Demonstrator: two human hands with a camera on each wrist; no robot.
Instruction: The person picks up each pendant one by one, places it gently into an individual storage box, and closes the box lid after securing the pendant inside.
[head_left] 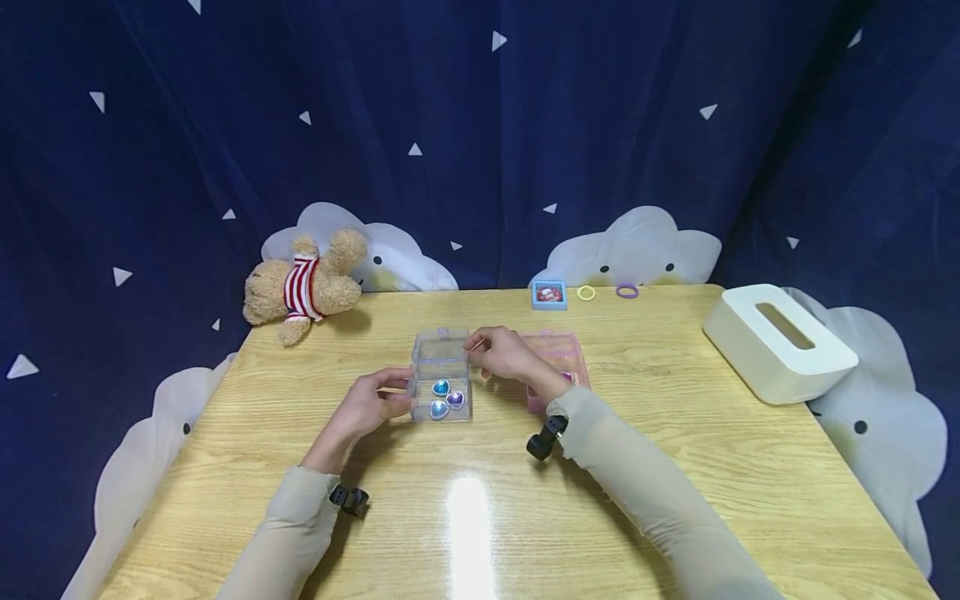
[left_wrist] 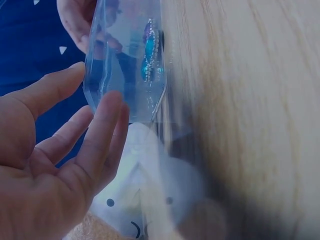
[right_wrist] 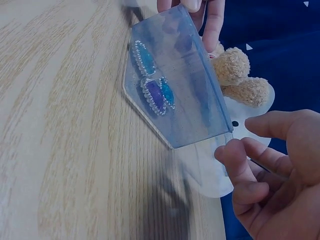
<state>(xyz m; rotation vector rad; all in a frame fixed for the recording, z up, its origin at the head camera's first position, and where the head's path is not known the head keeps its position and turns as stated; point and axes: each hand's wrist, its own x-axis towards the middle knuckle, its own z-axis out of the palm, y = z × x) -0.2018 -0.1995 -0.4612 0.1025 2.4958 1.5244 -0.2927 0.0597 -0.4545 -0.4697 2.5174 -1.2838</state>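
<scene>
A clear hinged box (head_left: 420, 392) lies on the table, its lid (head_left: 442, 343) standing toward the back. Inside are three jewelled pieces with beaded rims: a teal gem (head_left: 441, 387), a light-blue gem (head_left: 438, 409) and a purple gem (head_left: 455, 400). My left hand (head_left: 371, 402) is at the box's left side, fingers fairly straight, the tips touching or very near its wall. At the box's right side, my right hand (head_left: 506, 353) has loosely bent fingers around a corner, with thumb and index apart; contact there is unclear. That forearm partly covers a pink box (head_left: 576, 360).
Toward the back edge lie a blue framed square (head_left: 550, 296), a yellow ring (head_left: 586, 292) and a purple ring (head_left: 627, 291). A teddy bear (head_left: 303, 286) in a striped shirt lies at back left. A white tissue box (head_left: 780, 343) stands on the right.
</scene>
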